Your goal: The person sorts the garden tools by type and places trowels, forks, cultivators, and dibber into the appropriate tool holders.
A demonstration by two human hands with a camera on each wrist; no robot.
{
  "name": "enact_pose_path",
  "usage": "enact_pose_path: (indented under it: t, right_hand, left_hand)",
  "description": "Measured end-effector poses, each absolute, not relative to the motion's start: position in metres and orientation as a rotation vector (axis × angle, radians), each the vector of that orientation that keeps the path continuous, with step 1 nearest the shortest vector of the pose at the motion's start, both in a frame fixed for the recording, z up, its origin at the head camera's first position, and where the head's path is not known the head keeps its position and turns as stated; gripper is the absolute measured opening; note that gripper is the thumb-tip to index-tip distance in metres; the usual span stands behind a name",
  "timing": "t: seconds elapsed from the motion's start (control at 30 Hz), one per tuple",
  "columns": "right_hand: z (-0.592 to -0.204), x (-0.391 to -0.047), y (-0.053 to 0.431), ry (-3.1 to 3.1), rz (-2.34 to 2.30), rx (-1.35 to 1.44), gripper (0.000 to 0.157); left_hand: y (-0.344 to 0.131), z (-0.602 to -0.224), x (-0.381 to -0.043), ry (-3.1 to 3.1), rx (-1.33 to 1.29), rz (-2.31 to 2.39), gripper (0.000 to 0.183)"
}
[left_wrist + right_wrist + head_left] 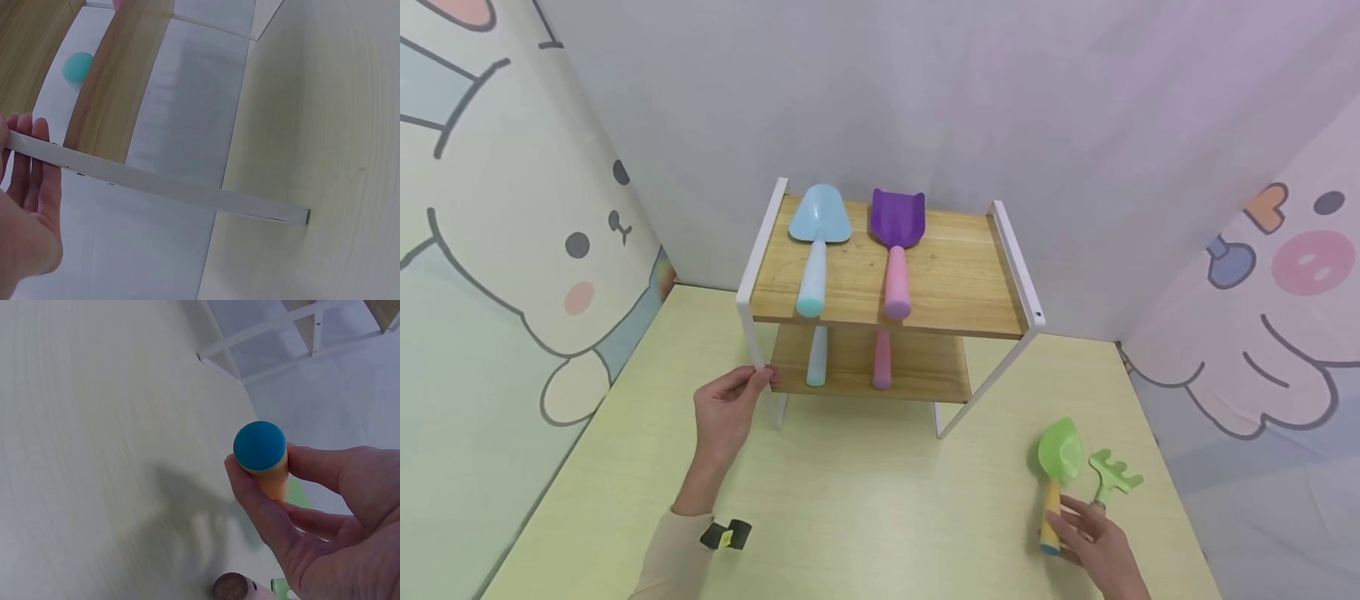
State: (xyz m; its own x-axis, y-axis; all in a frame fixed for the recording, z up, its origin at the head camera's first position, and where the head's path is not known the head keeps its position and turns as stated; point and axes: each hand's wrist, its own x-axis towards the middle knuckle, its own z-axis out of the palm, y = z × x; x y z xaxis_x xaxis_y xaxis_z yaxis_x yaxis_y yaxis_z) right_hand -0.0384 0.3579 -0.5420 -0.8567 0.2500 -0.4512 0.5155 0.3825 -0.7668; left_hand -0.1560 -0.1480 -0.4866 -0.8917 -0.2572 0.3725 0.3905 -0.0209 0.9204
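My left hand [726, 412] pinches the white front left leg [162, 187] of a small two-tier wooden shelf [962, 283], close to the lower board. In my right hand [1097, 546] is a toy shovel with a green scoop [1060, 450] and a yellow handle, held between thumb and fingers; its blue end cap [259, 445] faces the right wrist camera. Beside it lies a green toy rake [1112, 475], its handle partly hidden by the hand. On the top board rest a light blue shovel [820, 212] and a purple shovel [897, 218] with a pink handle.
From the lower board [925, 383] a light blue handle [817, 358] and a pink handle [882, 360] stick out, their far ends hidden by the top board. The shelf stands on a pale wooden table [850, 517], with cartoon-printed curtains [1262, 375] around it.
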Motion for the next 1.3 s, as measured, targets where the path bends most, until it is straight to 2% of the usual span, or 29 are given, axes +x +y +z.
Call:
enact_pose_path:
  t: [0.5, 1.03, 1.3]
  right_hand:
    - [-0.529, -0.044, 0.346, 2.426, -1.544, 0.615, 0.07]
    - [-0.511, -0.043, 0.327, 2.625, -1.676, 0.385, 0.057]
    - [-0.498, -0.041, 0.321, 2.753, -1.581, 0.322, 0.054]
  left_hand:
    - [-0.147, -0.488, -0.155, -1.858, -0.115, -1.918, 0.005]
    - [-0.147, -0.488, -0.155, -1.84, -0.117, -1.942, 0.005]
    - [-0.147, -0.488, -0.155, -1.845, -0.107, -1.946, 0.006]
